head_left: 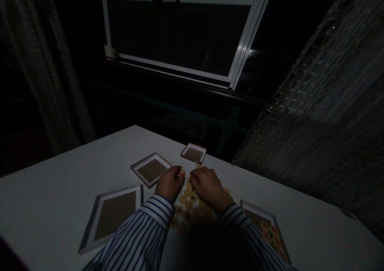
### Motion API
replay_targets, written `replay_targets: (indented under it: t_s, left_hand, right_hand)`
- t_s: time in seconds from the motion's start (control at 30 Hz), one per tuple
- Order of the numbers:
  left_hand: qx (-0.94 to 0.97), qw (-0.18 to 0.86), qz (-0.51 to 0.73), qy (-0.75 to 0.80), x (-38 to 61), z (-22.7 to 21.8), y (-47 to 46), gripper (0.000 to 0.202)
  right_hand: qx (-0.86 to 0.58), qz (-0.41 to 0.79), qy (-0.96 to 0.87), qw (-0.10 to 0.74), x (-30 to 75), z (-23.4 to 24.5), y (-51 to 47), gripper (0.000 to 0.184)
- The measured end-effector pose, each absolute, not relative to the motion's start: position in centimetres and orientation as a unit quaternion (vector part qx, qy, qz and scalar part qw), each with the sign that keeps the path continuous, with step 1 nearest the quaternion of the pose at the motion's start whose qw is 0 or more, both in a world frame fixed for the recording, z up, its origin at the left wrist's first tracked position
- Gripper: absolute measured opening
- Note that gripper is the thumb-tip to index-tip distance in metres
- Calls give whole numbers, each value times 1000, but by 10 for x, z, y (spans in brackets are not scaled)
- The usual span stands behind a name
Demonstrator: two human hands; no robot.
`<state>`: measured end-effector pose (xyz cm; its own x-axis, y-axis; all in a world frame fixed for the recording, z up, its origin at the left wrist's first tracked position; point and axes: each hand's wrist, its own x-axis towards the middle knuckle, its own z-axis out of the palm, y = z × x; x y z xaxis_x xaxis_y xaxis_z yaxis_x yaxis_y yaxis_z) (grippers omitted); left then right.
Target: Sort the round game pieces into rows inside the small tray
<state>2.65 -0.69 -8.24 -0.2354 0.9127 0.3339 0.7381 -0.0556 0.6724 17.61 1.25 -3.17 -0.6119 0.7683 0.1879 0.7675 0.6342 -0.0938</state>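
Note:
My left hand (169, 183) is curled, with its thumb and fingers closed on a round wooden Chinese chess piece (181, 172) with a red mark. My right hand (208, 185) bends over a loose spread of Chinese chess pieces (189, 204), its fingertips down beside a black-marked piece (189, 181). Whether those fingers grip a piece is hidden. Several pieces in the spread show black characters, while others look plain. Part of the spread lies under my right hand and sleeve.
A shallow open box (139, 199) lies to the left, with a smaller box (181, 156) at the back. Another box (103, 195) sits near my left sleeve. On the right, a box (271, 215) holds several red-marked pieces. Beyond the white table (75, 163) hangs a beaded curtain (315, 115).

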Motion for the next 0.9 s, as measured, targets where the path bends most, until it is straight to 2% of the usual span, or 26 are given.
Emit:
replay_targets:
  t_s: [0.23,0.5,0.6,0.9]
  left_hand:
    - [597,118,519,600,27,-83,-4,29]
    - [492,307,591,561,27,-68,-9,40]
    - [464,348,609,541,25,-68,-8,45]
    - [384,366,702,476,23,-73,-3,40]
  right_hand:
    - [-422,-8,-899,114,177,-34,14,26]
    - [-421,-16,-900,112,177,-39,16,26]
    - [-418,-18,-901,117,177,-40,16,26]
    - [-399,-30,-911,102,177,-43,13,21]
